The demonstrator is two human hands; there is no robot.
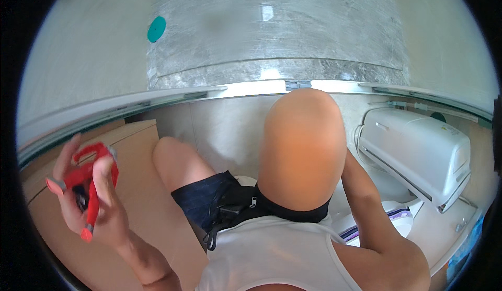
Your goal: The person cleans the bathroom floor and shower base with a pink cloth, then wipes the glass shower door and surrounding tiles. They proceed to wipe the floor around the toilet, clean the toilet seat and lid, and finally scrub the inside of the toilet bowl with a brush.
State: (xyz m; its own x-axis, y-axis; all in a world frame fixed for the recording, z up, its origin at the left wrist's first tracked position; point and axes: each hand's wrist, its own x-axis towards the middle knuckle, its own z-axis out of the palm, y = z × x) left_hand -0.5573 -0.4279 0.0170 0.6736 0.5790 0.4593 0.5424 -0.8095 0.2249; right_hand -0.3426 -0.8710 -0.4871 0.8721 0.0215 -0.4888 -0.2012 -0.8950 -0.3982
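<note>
At the left of the view, my left hand (98,208) is raised over a tan cabinet, its fingers and thumb wrapped round a red hand tool (92,173) with several arms, perhaps pliers or cutters. A small dark part shows between the tool and the palm. My right arm (364,201) reaches down beside my raised knee (306,146), and the knee hides the right hand. Dark shorts (204,201) with a drawstring and a white top (274,252) fill the lower middle.
Shower door tracks (259,89) cross in front of the knee, with grey marble-look flooring (274,28) beyond and a teal round disc (157,29) on it. A tan cabinet (157,228) stands left. On the right are a white toilet (415,157) and a white ledge (439,232).
</note>
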